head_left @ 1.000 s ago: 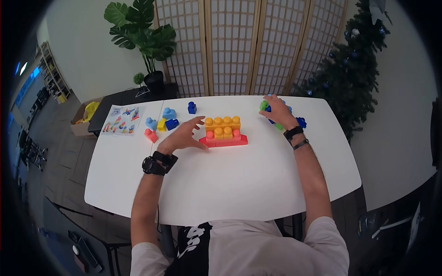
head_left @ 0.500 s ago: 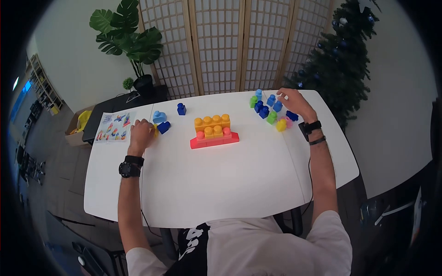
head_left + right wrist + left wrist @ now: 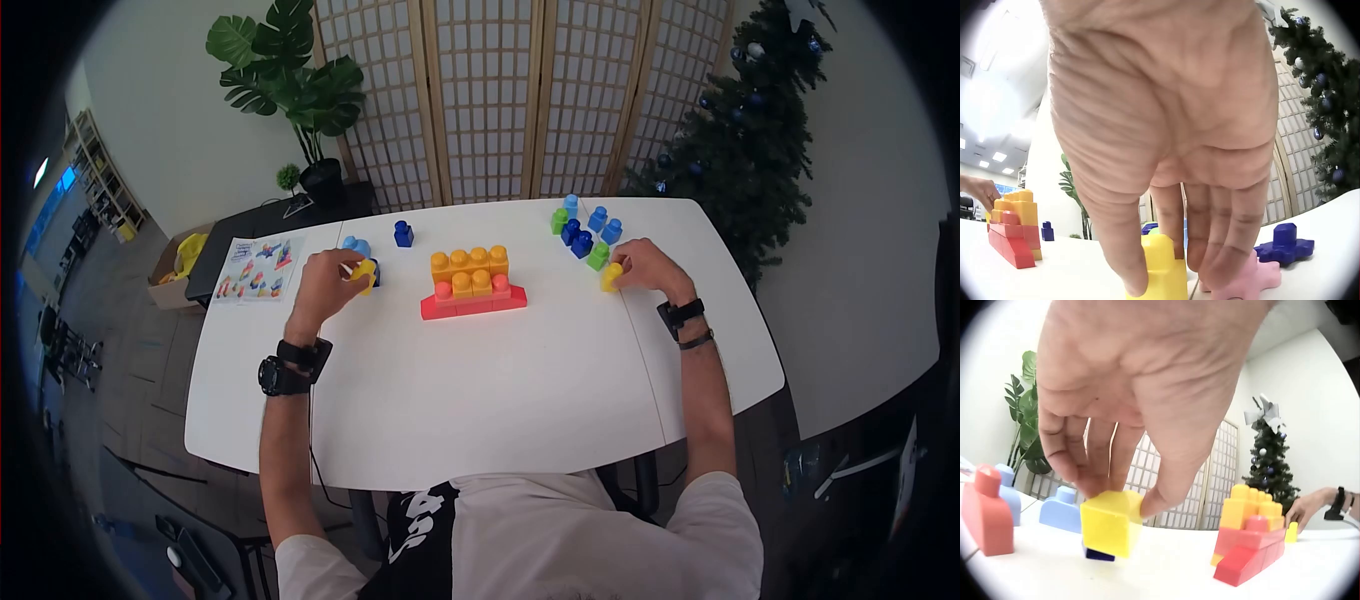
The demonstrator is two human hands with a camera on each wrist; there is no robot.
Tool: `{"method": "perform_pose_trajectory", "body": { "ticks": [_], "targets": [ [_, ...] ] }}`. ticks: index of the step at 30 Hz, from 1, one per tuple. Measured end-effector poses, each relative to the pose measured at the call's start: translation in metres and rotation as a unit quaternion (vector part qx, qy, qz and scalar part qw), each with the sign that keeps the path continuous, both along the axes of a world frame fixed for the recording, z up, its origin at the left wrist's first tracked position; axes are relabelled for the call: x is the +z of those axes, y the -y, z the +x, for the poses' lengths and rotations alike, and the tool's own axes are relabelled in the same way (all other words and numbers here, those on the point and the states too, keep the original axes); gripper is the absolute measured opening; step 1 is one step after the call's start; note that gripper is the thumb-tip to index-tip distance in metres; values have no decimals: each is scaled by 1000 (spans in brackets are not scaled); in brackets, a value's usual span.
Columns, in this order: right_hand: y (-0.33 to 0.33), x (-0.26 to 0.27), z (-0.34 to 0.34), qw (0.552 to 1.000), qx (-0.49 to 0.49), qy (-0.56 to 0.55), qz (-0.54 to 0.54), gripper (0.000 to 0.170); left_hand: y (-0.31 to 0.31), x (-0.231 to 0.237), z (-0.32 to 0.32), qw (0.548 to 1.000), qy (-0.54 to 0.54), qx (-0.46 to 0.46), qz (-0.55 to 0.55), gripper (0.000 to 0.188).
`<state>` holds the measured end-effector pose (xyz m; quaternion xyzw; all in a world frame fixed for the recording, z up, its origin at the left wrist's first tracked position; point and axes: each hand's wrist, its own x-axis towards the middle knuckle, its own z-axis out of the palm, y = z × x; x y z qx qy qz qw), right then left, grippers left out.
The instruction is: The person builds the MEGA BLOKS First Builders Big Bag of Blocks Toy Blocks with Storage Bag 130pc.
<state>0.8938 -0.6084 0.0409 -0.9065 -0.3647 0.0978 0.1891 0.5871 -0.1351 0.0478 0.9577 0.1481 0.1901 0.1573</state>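
Observation:
In the left wrist view my left hand [image 3: 327, 288] pinches a yellow block [image 3: 1110, 522] between thumb and fingertips, tilted just over the table. A dark blue block [image 3: 1099, 555] shows partly behind it; a red block [image 3: 988, 512] and a light blue block [image 3: 1062, 511] stand to its left. My right hand [image 3: 648, 271] holds another yellow block [image 3: 1165, 269] upright, thumb on one side and a finger on the other. Beside those fingers lie a pink piece [image 3: 1249, 281] and a dark blue star-shaped piece [image 3: 1285, 245]. Between the hands stands a red and yellow block build [image 3: 473, 285].
Right of the build, several blue and green blocks [image 3: 582, 243] are grouped on the white table [image 3: 480, 400]. A lone dark blue block [image 3: 403, 234] stands behind it. An instruction sheet [image 3: 257, 270] lies at the left. A folding screen [image 3: 485, 110] stands beyond the table.
My left hand has left the build, moved left and picked up a yellow block. My right hand has come nearer from the far blue blocks and taken hold of the other yellow block.

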Motion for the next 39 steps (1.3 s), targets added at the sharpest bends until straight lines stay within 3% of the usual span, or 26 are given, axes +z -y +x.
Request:
{"method": "perform_pose_trajectory", "body": {
  "ticks": [2,3,5,8,15,21,24,39],
  "targets": [
    [-4,6,-3,999,28,2,25,33,14,20,7,983,85,-73,-147,33],
    [-8,10,-6,999,29,3,25,33,19,26,12,983,86,-72,-147,33],
    [-22,26,-22,991,36,-32,127,30,31,34,25,941,132,-154,-270,38],
    [-45,32,-24,973,111,-19,202,28,48,36,42,926,117,-198,-299,41],
    [-96,47,-45,945,133,-58,292,31,56,-5,64,932,100,-237,-255,34],
    [-138,22,-57,908,181,-108,361,34,58,-13,60,947,97,-240,-188,33],
    [-153,-4,-54,930,211,-85,289,39,59,-16,60,948,116,-242,-171,34],
    [-160,-11,-53,932,215,-104,271,40,72,-9,64,961,72,-201,-173,43]
  ]
}}
